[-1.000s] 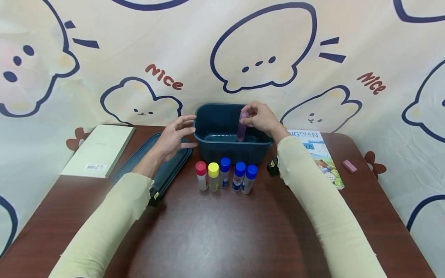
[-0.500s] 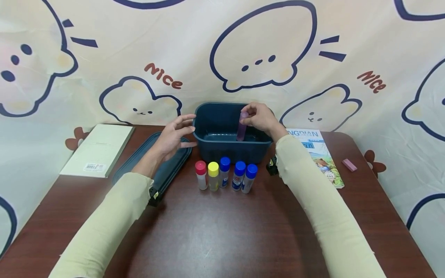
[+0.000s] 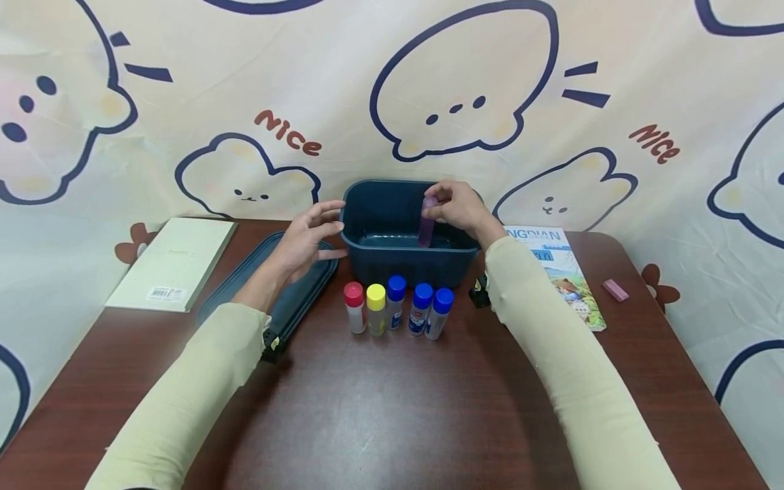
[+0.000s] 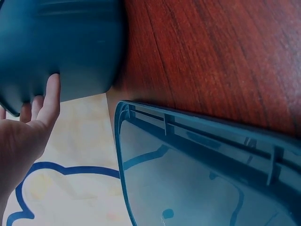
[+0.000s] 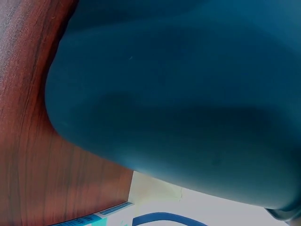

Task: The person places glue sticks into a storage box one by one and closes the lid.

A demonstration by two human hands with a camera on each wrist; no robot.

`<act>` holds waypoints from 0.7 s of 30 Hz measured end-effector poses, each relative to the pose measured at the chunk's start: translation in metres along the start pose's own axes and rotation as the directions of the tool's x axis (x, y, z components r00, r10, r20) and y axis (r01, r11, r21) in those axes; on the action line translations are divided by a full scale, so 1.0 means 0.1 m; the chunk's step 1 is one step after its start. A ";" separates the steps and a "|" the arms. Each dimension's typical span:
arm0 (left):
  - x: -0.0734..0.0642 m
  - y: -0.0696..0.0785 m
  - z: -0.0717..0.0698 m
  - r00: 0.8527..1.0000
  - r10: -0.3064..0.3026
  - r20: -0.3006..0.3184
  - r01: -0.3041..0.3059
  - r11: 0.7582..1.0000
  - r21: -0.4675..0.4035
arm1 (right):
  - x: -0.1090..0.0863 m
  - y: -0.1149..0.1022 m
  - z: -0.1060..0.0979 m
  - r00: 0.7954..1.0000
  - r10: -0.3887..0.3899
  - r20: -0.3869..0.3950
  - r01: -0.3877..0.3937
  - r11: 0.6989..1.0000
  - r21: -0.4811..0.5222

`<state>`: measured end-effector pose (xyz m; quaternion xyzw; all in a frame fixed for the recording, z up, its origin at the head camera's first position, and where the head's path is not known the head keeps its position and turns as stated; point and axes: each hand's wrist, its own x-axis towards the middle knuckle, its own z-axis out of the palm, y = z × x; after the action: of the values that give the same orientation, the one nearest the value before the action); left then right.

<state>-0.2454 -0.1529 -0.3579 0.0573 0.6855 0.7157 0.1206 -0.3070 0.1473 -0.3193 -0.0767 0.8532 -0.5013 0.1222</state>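
Nothing visibly moved since earlier | right grip (image 3: 459, 205) pinches purple tube (image 3: 426, 233) inside bin (image 3: 407, 267) | left grip (image 3: 299, 245), relaxed, touches bin

"Nice" twice on backdrop (image 3: 343, 75), "NGDIAN" on colourful book (image 3: 567, 278)

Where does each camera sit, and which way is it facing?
Head: on the head, facing forward and down at the bin and bottles; left hand, right hand and both sleeves show.
Left wrist: on that wrist, facing the bin's outer wall, tabletop and lid; the left hand shows.
Right wrist: on that wrist, facing the bin's outer wall; no hand plainly shows.
Head and left wrist share the left hand, bin and lid.
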 end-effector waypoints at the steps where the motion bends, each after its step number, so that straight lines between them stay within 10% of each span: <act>1: 0.00 0.00 0.00 1.000 -0.001 0.001 0.001 1.000 0.001 | 0.00 0.00 0.00 1.000 0.003 0.001 -0.003 1.000 0.008; 21: 0.01 0.00 0.00 1.000 -0.004 -0.003 0.004 1.000 0.003 | -0.01 -0.02 -0.05 0.997 0.000 -0.080 0.013 0.986 0.167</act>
<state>-0.2460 -0.1530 -0.3581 0.0551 0.6868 0.7146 0.1211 -0.3076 0.1506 -0.3154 -0.0488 0.8121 -0.5741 0.0922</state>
